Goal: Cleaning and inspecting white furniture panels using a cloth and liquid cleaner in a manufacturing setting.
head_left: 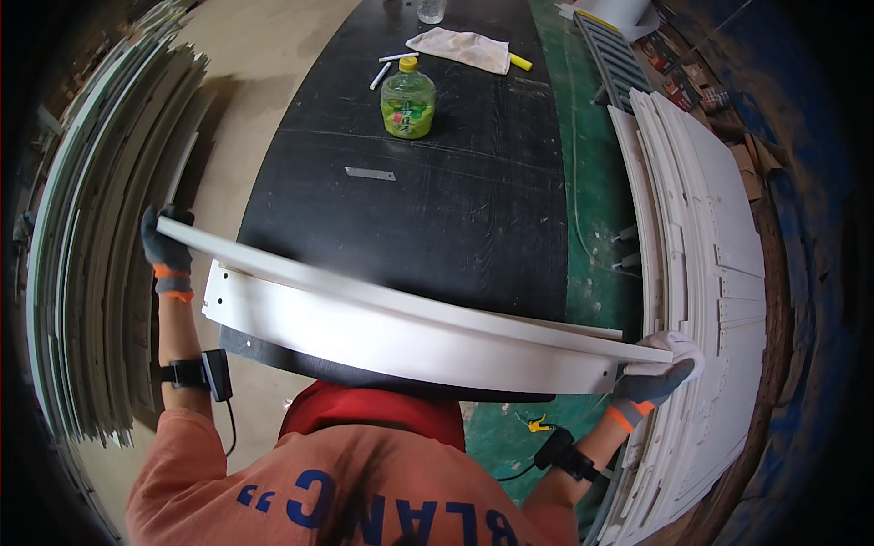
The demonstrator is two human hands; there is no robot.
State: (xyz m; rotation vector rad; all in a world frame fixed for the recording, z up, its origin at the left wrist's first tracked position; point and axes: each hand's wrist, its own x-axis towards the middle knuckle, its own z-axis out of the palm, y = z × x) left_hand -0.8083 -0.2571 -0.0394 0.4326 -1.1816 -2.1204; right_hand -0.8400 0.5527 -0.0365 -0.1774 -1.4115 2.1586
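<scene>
Here we carry a long white panel [401, 332] crosswise in front of us, its long axis running from our left to our right, slightly higher at the left end and lower at the right. Our left hand [166, 250], in a dark glove with an orange cuff, is closed around the left end of a thinner white strip [273, 264] that lies along the panel's upper edge. Our right hand [655, 378], gloved the same way and bunched over a white rag [675, 344], is closed on the right end. Each hand sits at one extreme of the piece, so neither is nearer its middle. The panel hangs over the near edge of the black counter [455, 209], just above it as far as we can judge. To our left stands a stack of pale sheets [91, 273] on edge; just beside our right hand lies a pile of white panels [710, 255]. Farther along the counter stand a green bottle [408, 100] and a white cloth [460, 47], well apart from the panel.
</scene>
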